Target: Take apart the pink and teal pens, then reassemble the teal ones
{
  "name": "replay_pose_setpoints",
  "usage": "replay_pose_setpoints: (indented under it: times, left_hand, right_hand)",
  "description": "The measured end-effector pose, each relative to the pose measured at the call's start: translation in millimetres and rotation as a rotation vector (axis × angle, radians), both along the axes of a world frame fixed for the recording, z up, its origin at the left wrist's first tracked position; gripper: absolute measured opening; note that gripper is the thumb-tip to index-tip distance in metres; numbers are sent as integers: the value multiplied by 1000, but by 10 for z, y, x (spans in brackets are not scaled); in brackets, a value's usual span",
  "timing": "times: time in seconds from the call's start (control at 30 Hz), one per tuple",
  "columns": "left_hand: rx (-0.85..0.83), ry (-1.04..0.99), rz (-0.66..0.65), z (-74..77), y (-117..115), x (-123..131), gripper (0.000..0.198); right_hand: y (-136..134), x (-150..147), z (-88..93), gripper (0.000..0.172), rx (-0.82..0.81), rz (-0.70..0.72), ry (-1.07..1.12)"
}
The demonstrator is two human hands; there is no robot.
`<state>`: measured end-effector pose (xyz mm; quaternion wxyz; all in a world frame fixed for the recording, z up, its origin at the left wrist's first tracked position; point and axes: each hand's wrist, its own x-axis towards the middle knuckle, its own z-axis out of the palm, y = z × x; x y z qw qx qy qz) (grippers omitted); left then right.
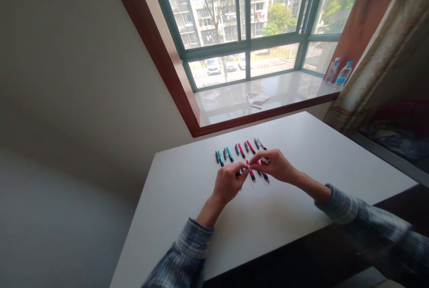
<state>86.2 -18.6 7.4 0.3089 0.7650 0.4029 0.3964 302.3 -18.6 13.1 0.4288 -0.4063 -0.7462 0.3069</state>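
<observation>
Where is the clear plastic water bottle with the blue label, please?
In the head view, it stands at the right end of the white window sill, beside a second clear bottle.

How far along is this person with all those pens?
Hard to judge exactly. Already done: a row of teal, pink and dark pens lies neatly side by side on the white table. In hand: the left hand and right hand meet at the fingertips above the row's near ends, pinching something too small to make out. Left: the pink and dark pens beneath the hands lie partly hidden.
</observation>
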Motion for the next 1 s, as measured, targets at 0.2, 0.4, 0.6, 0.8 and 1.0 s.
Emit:
replay_pose_setpoints:
  times: [0.2,0.4,0.6,0.8,1.0]
  left_hand:
    - [-49,-59,20,35,-30,28,13]
    - [80,81,-5,0,3,1,15]
    - [27,73,30,-44,34,-32,12]
    - [-2,38,1,-32,23,5,13]
    - [0,67,2,-39,35,-2,12]
  right_hand:
    - [77,-11,-22,35,-81,56,13]
    - [225,41,-15,36,-157,176,54]
    - [543,569,-143,40,-240,-76,141]
    - [661,956,-292,38,-249,-103,-100]
    - [666,911,-371,36,-313,-40,-259]
